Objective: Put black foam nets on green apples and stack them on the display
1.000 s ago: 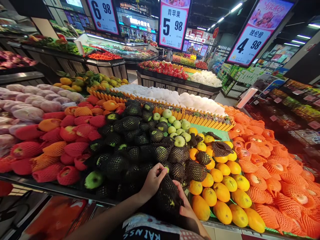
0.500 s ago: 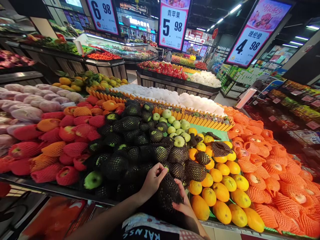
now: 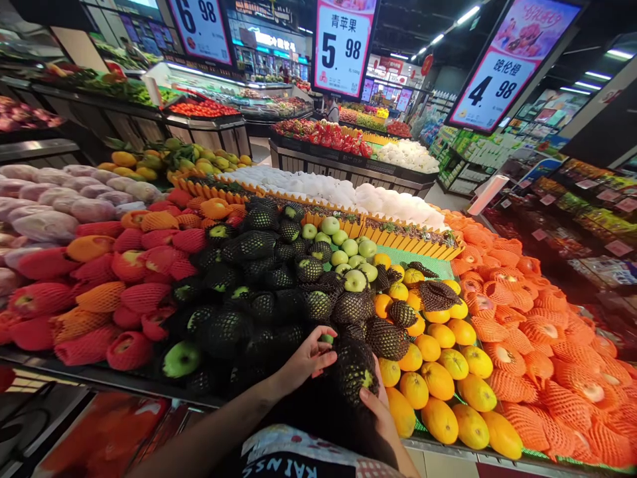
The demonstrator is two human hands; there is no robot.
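Note:
In the head view a green apple in a black foam net (image 3: 354, 368) rests in my right hand (image 3: 382, 401), with the thumb on its near side and the fingers behind it. Green skin shows through an opening in the net. My left hand (image 3: 311, 358) is just left of it, fingers loosely curled and apart, holding nothing that I can see. A bit of green shows behind its fingertips. Beyond my hands lies a pile of black-netted green apples (image 3: 263, 272), with several bare green apples (image 3: 354, 280) farther back.
Oranges (image 3: 438, 382) lie at right, with an empty black net (image 3: 440, 295) on them. Orange-netted fruit (image 3: 562, 372) fills the far right; red-netted fruit (image 3: 119, 292) is at left. A low yellow fence (image 3: 398, 240) edges the back. Price screens (image 3: 343, 50) hang above.
The netted apple has turned upright in my right hand, its opening now facing me. My left fingers have moved off the net and spread apart from their pinch.

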